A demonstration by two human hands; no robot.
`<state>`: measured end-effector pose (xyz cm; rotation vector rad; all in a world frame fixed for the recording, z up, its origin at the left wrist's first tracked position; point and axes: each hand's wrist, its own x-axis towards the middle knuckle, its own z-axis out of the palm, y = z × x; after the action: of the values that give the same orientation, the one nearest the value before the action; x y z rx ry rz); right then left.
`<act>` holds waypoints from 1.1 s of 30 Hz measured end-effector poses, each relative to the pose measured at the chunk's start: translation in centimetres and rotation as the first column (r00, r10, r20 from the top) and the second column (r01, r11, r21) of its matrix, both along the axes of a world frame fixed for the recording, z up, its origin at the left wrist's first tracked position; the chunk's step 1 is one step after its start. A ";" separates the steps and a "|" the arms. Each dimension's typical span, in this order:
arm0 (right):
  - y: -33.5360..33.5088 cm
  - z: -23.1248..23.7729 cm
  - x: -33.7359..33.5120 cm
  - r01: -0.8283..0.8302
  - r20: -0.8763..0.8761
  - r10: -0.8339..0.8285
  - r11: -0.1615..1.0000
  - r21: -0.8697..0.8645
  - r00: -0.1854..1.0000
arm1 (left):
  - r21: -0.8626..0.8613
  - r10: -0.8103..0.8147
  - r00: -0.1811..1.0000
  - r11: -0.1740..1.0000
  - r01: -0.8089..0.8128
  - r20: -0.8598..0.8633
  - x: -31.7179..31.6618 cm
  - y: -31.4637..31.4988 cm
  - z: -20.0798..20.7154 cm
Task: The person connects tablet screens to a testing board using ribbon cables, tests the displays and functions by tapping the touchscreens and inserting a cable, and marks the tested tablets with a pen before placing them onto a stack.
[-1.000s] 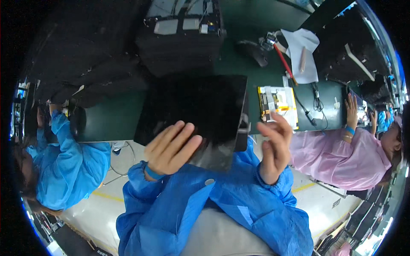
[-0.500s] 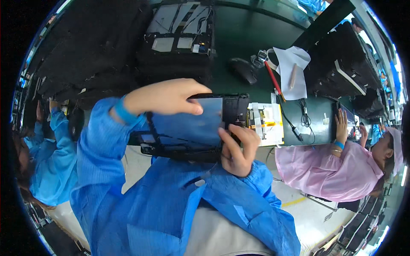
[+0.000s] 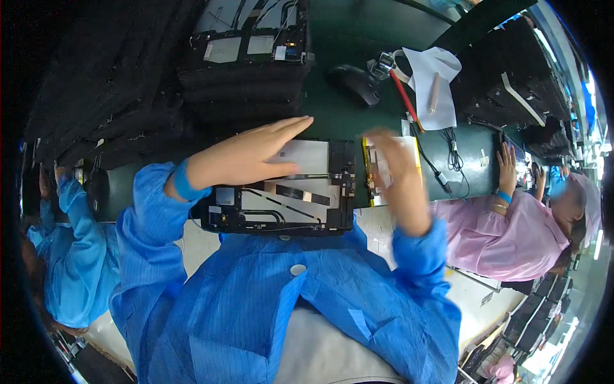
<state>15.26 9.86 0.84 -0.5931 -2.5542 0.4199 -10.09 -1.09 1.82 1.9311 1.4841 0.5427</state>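
In front of me, at the near edge of the table, lies a flat black device frame with silver panels, dark cable strips and small circuit parts inside. My left hand rests over its upper left part, fingers stretched out and thumb apart, gripping nothing that I can see. To the right of the frame is a flat, pale, yellow-edged part, seemingly a battery pack or a stack of them. Above it my right hand is smeared by motion, so its fingers and anything in them cannot be made out.
Stacked black frames rise beyond my left hand. A black mouse, a red-handled tool, white paper and a coiled black cable lie farther right. Another black stack stands beyond. A person in pink sits at right.
My right hand has left the frame and moved right, over the yellow-edged part. Where the frame showed a smooth bluish surface, its silver panels and cable strips now show. My left hand stays over it.
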 end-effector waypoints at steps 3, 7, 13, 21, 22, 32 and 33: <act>9.0 0.1 -0.3 0.200 0.288 -0.209 0.978 0.062 0.934 | -0.044 0.033 0.999 0.998 -0.034 -0.007 -1.6 -2.6 2.3; 18.1 -4.9 -2.3 0.248 0.380 -0.390 0.895 0.372 0.838 | -0.044 0.294 0.955 0.955 -0.293 0.041 -3.2 -6.9 3.0; 19.5 -6.7 -1.4 0.111 0.437 -0.272 0.927 0.358 0.857 | 0.057 0.543 0.821 0.827 -0.559 0.174 -4.3 -14.6 -0.3; 9.6 2.7 4.4 0.035 -0.006 -0.066 0.600 -0.799 0.998 | 0.021 0.705 0.550 0.606 -0.795 0.447 -1.3 -14.4 -7.5; 6.0 3.2 4.2 -0.022 -0.152 -0.225 0.492 -0.871 0.962 | 0.043 0.675 0.543 0.606 -0.794 0.500 -0.7 -14.1 -7.7; -10.0 -6.2 0.1 -0.057 -0.608 -0.397 0.805 -0.591 0.688 | 0.153 0.696 0.539 0.537 -0.829 0.475 0.6 -12.2 -9.0; -10.8 -6.4 -0.1 -0.085 -0.608 -0.486 0.734 -0.674 0.627 | 0.121 0.726 0.488 0.497 -0.860 0.485 0.8 -12.3 -9.0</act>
<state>15.17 -0.92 -5.52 -0.7452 -1.4300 1.2179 -9.29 -13.36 -7.20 1.0692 2.0826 1.6150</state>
